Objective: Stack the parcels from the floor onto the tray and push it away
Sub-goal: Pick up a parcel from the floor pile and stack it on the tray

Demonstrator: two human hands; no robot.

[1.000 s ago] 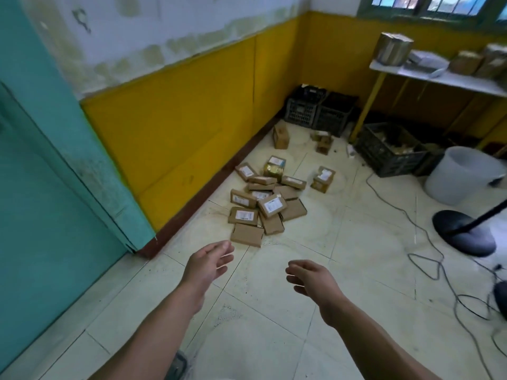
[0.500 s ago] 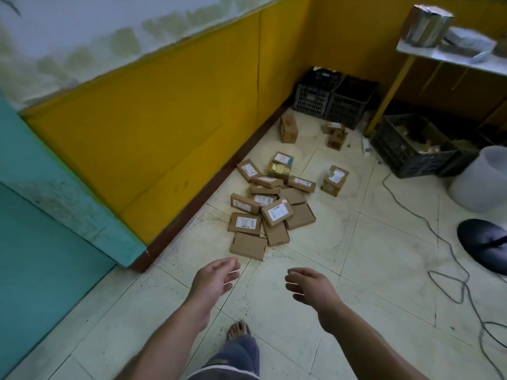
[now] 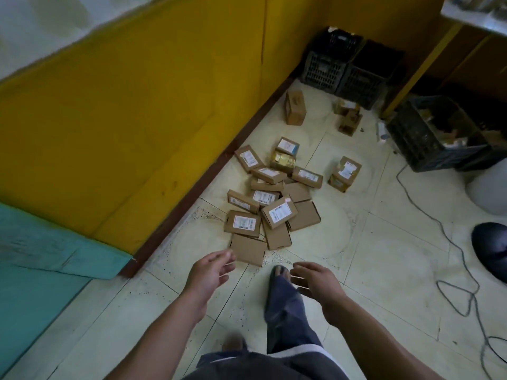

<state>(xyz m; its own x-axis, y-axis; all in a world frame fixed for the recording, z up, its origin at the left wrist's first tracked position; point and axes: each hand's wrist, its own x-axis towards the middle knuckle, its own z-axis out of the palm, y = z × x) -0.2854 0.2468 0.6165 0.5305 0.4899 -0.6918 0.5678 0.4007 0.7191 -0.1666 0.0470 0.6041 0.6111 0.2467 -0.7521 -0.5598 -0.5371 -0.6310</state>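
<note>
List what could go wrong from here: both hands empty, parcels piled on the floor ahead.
1. The parcels overlap loosely. If the left hand pulls out the nearest plain parcel, those lapping its far edge may slide.
2. A cable trails over the floor on the right and could trip someone carrying a stack.
3. No tray is in view, so the carry route cannot be judged.

Flat brown cardboard parcels [image 3: 270, 212] sprawl in a loose, overlapping heap on the floor, many with a white label facing up. The nearest plain parcel [image 3: 248, 249] lies just past the left hand [image 3: 210, 272], untouched. A stacked pair [image 3: 345, 173] sits apart, well beyond the right hand [image 3: 315, 281].
</note>
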